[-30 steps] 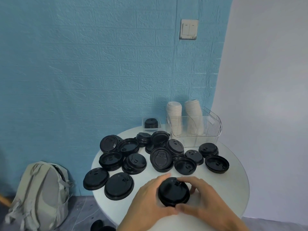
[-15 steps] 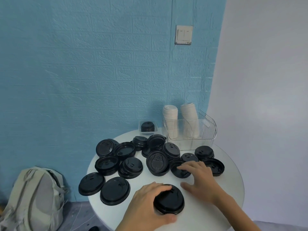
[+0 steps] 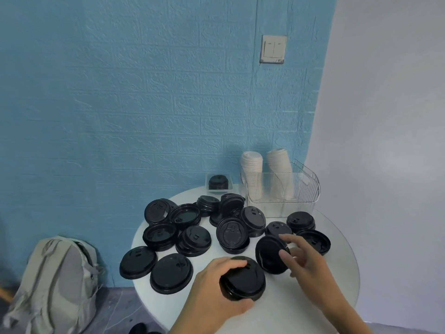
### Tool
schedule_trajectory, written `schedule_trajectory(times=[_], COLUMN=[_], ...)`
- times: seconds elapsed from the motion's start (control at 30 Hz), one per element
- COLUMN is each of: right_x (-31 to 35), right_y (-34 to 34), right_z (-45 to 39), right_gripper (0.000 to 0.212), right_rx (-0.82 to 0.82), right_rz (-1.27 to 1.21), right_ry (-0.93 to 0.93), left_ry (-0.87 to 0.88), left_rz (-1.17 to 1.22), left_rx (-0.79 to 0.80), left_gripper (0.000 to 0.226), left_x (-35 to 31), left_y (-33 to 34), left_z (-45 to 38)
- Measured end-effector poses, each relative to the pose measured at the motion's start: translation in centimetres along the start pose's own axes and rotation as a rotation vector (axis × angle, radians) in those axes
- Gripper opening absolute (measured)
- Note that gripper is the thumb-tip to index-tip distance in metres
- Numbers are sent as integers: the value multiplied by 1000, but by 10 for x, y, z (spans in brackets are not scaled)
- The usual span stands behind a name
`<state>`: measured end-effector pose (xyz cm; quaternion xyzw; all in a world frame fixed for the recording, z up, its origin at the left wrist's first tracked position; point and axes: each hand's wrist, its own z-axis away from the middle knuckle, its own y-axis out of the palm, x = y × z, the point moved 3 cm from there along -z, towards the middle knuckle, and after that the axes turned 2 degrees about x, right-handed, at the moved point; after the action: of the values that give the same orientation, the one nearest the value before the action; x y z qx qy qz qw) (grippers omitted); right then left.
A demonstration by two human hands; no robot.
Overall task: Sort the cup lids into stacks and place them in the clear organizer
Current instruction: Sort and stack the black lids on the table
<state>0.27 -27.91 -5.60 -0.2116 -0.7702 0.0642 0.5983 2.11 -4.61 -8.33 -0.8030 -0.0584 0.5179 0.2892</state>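
Several black cup lids (image 3: 190, 239) lie scattered over a round white table (image 3: 337, 266). My left hand (image 3: 216, 283) grips a short stack of black lids (image 3: 245, 280) at the near middle of the table. My right hand (image 3: 303, 259) holds one black lid (image 3: 269, 256) tilted on its edge just right of that stack. The clear organizer (image 3: 303, 189) stands at the back right with two stacks of white lids (image 3: 252, 174) in it. A small clear tray (image 3: 231, 186) at the back holds a stack of black lids (image 3: 218, 182).
The table stands against a blue brick-pattern wall (image 3: 144, 104). A grey backpack (image 3: 55, 283) leans on the floor to the left. A light switch (image 3: 273, 49) is on the wall above the organizer. Bare tabletop shows at the near right.
My right hand left the stack, reached back to the loose lids, and now lifts one lid on its edge toward the stack. My left hand stayed on the stack.
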Motion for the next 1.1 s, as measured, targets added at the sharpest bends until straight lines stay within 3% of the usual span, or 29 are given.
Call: schedule_trajectory(times=[0.13,0.3,0.43,0.67,0.77,0.87,0.97,1.1], right_x=[-7,-5,-4,-8,-3,-5,-9,-18], right_y=[8,27,33,25,28,34,40,45], right_z=[4,4,4,3,6,7,9,11], right_gripper=[17,21,30,21,15,26,36,76], right_rx=[69,200,254,254,296,253,257,286], right_rz=[-81,329,402,-7,62,287,340,448], right_ry=[178,104,89,263,205,97,-21,-133], left_ry=[-14,-29,-23,-7,-17,-14,-20,-16], left_rz=[140,84,34,-75,-92,-145,-208,-262], left_rx=[-71,-37,17,110,136,150,142,138], left_gripper=[69,75,77,81,78,77,81,83], left_x=[-3,-8,-7,-4,-4,-4,-3,1], left_y=[-7,-2,1,10,9,9,11,14], left_z=[0,-3,-6,-9,-11,-10,-9,-9])
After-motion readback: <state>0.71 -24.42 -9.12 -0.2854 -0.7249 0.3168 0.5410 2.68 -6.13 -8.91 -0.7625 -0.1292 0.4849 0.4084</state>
